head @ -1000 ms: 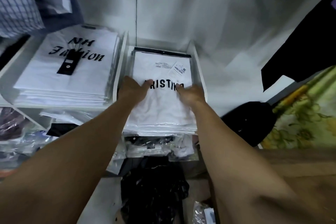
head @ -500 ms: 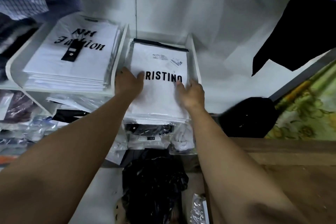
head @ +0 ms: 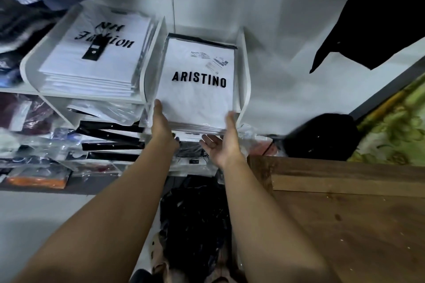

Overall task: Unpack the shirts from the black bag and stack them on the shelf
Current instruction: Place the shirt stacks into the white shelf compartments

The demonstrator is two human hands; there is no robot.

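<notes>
At ten o'clock, a pile of white bagged shirts printed "NH Fashion" (head: 69, 62) fills the left compartment of the white shelf (head: 154, 53), and at twelve o'clock the stack of white packaged shirts lettered "ARISTINO" (head: 197, 99) lies flat in the right compartment. The left hand (head: 162, 122) sets a straight thumb against that stack's front left corner, its other fingers hidden, so its grip cannot be told. The right hand (head: 222, 142) is spread palm-up at the front right corner, above the crumpled black plastic bag (head: 195, 213) on the floor at six o'clock.
</notes>
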